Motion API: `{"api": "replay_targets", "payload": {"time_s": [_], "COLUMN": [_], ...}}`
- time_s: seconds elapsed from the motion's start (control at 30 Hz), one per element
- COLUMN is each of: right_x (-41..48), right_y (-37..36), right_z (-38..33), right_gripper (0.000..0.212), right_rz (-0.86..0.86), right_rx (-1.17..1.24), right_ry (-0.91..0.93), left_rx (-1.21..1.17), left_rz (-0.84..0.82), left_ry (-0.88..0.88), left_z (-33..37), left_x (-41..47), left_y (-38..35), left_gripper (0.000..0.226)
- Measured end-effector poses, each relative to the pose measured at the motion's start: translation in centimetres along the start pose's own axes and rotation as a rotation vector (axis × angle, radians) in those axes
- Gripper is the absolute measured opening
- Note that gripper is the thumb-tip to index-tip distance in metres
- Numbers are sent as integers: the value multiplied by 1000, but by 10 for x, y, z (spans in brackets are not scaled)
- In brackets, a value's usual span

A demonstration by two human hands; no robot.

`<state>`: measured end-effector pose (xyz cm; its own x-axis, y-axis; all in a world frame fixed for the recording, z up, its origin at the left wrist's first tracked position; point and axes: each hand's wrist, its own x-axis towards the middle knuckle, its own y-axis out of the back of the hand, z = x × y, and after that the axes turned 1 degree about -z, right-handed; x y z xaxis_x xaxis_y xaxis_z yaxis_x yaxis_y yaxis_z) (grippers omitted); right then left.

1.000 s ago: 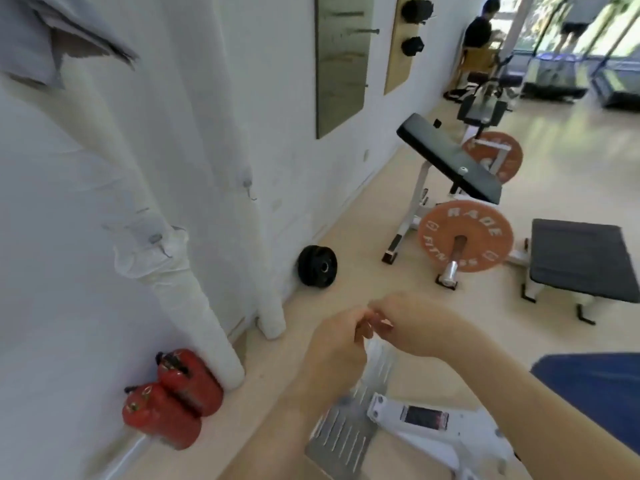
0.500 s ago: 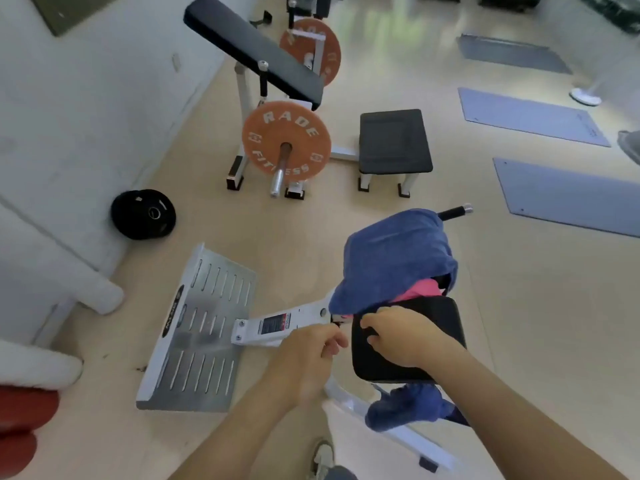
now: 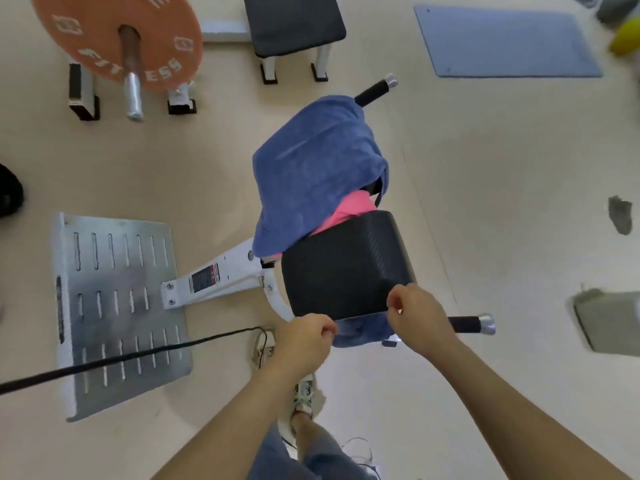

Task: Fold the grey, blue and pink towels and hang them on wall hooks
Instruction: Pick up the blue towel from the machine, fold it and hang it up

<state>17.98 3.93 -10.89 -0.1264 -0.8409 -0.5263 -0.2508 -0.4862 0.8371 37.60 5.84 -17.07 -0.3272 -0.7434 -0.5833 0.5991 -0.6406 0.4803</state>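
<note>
A blue towel [image 3: 317, 168] lies draped over the far part of a white exercise machine. A pink towel [image 3: 349, 211] peeks out from under it. Both lie just behind the machine's black pad [image 3: 343, 265]. More blue towel cloth [image 3: 360, 332] hangs below the pad's near edge. My left hand [image 3: 304, 344] and my right hand [image 3: 420, 317] are at that edge with curled fingers, and each pinches the blue cloth's hem, which runs taut between them. No grey towel or wall hook is in view.
A slotted metal footplate [image 3: 114, 306] lies at the left, with a black cable [image 3: 104, 362] across it. An orange weight plate [image 3: 117, 36] on a bar and a black bench [image 3: 294, 22] stand beyond. A blue mat [image 3: 505, 43] lies far right. My shoe [image 3: 304, 396] is below.
The view swung from the wall down to the machine. Both hands moved from in front of me to the pad's near edge and took hold of the blue cloth.
</note>
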Motion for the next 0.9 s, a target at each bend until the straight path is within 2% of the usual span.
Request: {"api": "replay_targets", "payload": {"time_s": [0.07, 0.13, 0.27, 0.3, 0.43, 0.57, 0.63, 0.7, 0.77, 0.83, 0.9], "right_x": [1, 2, -2, -3, -5, 1, 1, -4, -18, -26, -28], "right_y": [-7, -11, -14, -16, -18, -19, -9, 15, 46, 75, 107], "right_z": [8, 11, 16, 20, 34, 61, 79, 100, 117, 127, 124], "right_gripper": [13, 13, 8, 8, 9, 21, 29, 41, 48, 45, 26], "right_rz": [19, 42, 71, 76, 24, -39, -168, -329, -488, -467, -350], "right_rx": [21, 48, 153, 181, 257, 217, 273, 431, 616, 687, 767], "right_ry": [-29, -13, 15, 29, 125, 275, 351, 434, 493, 566, 591], "left_rx": [94, 71, -78, -95, -31, -50, -319, -674, -1013, -1318, -1422], "left_rz": [-69, -117, -173, -157, 13, -55, -27, -2, -95, -141, -91], "left_ry": [-34, -13, 154, 201, 305, 326, 328, 239, 151, 125, -2], "left_z": [1, 0, 8, 13, 33, 60, 90, 127, 157, 187, 215], "left_x": [21, 40, 62, 67, 87, 77, 55, 27, -4, -32, -52], "left_y": [-27, -57, -110, -120, -135, -117, -98, -71, -48, -28, -18], "left_gripper": [20, 25, 60, 62, 40, 30, 25, 23, 33, 31, 29]}}
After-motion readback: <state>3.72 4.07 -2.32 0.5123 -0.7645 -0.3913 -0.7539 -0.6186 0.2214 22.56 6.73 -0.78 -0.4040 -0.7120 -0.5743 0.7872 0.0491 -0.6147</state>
